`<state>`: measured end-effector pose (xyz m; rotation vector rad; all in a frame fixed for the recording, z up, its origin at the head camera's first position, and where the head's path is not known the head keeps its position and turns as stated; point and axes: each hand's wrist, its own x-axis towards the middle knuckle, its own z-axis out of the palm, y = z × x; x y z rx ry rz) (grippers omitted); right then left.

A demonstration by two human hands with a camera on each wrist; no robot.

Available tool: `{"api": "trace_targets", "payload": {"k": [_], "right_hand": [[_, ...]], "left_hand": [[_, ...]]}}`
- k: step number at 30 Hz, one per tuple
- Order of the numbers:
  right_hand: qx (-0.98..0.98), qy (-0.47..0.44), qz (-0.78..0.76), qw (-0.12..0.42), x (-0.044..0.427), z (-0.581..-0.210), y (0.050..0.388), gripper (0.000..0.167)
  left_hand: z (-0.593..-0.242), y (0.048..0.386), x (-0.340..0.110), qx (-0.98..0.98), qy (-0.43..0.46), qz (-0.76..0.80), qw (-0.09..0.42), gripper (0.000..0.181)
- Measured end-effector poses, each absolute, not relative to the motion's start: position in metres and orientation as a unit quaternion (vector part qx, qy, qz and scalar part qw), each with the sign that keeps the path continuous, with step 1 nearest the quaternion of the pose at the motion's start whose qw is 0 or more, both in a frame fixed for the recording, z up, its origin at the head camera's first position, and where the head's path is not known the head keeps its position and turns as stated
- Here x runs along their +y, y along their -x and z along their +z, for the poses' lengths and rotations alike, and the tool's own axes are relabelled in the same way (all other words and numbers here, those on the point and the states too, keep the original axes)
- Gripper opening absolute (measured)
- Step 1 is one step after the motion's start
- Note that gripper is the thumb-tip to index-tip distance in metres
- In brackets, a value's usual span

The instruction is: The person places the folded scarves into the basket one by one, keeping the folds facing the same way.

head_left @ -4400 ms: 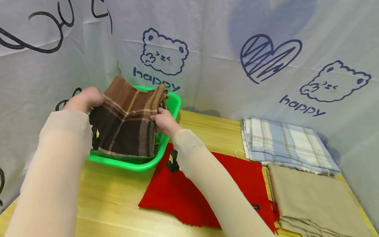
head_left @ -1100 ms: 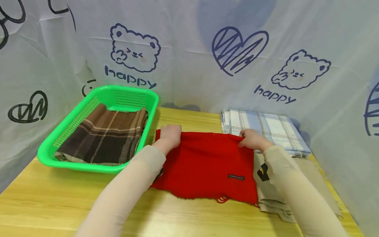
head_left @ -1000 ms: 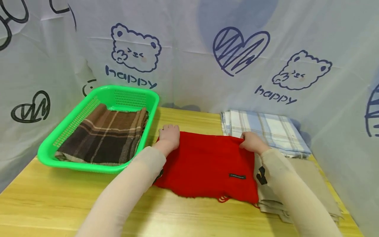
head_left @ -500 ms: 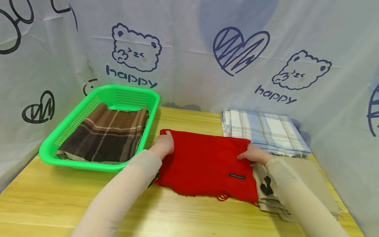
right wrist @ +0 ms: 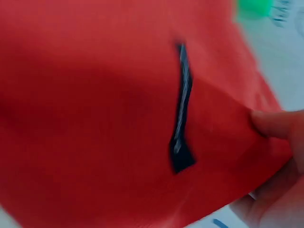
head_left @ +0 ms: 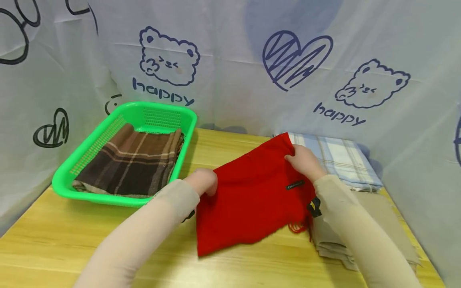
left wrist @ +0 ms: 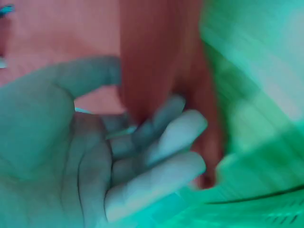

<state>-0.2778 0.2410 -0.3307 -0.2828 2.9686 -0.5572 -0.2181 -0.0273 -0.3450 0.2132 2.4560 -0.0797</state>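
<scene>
Now red cloth (head_left: 248, 196) tilts, right end lifted, so no longer flat. Left hand (head_left: 204, 181), right hand (head_left: 305, 161) both pinch it.

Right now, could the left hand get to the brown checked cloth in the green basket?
Probably yes: the left hand is near the open-topped green basket, and nothing lies on the brown checked cloth. But that hand holds the red cloth, so it may need to let go first.
</scene>
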Motion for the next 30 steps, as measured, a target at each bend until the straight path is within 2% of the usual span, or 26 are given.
{"api": "trace_targets", "payload": {"k": [2, 4, 6, 8, 10, 13, 16, 19, 22, 26, 30], "right_hand": [[0.984, 0.091, -0.148, 0.03, 0.239, -0.341, 0.283, 0.03], [0.989, 0.086, -0.122, 0.02, 0.239, -0.354, 0.286, 0.027], [0.991, 0.079, -0.107, 0.022, 0.239, -0.365, 0.286, 0.029], [0.992, 0.068, -0.099, 0.033, 0.24, -0.369, 0.283, 0.036], [0.994, 0.058, -0.089, 0.04, 0.241, -0.363, 0.275, 0.044], [0.995, 0.052, -0.067, 0.052, 0.248, -0.348, 0.255, 0.043], [0.991, 0.072, -0.037, 0.103, 0.256, -0.34, 0.23, 0.046], [0.975, 0.097, -0.037, 0.196, 0.26, -0.345, 0.208, 0.055], [0.953, 0.091, -0.093, 0.273, 0.259, -0.356, 0.195, 0.056], [0.938, 0.074, -0.176, 0.29, 0.25, -0.367, 0.196, 0.047], [0.942, 0.108, -0.186, 0.258, 0.232, -0.373, 0.21, 0.044]], "left_hand": [[-0.341, 0.216, -0.024, 0.933, -0.085, -0.021, 0.348, 0.018], [-0.34, 0.214, -0.02, 0.934, -0.091, -0.023, 0.344, 0.022], [-0.343, 0.214, -0.018, 0.942, -0.088, -0.017, 0.325, 0.022], [-0.349, 0.215, -0.018, 0.953, -0.097, -0.033, 0.284, 0.025], [-0.354, 0.217, -0.02, 0.964, -0.087, -0.024, 0.251, 0.026], [-0.359, 0.221, -0.022, 0.969, -0.076, -0.001, 0.235, 0.027], [-0.363, 0.222, -0.024, 0.968, -0.075, 0.007, 0.239, 0.025], [-0.366, 0.223, -0.022, 0.968, -0.087, -0.006, 0.237, 0.024], [-0.368, 0.223, -0.019, 0.968, -0.096, -0.023, 0.229, 0.022], [-0.363, 0.221, -0.013, 0.963, -0.109, -0.059, 0.24, 0.019], [-0.355, 0.215, -0.013, 0.934, -0.129, -0.095, 0.319, 0.012]]}}
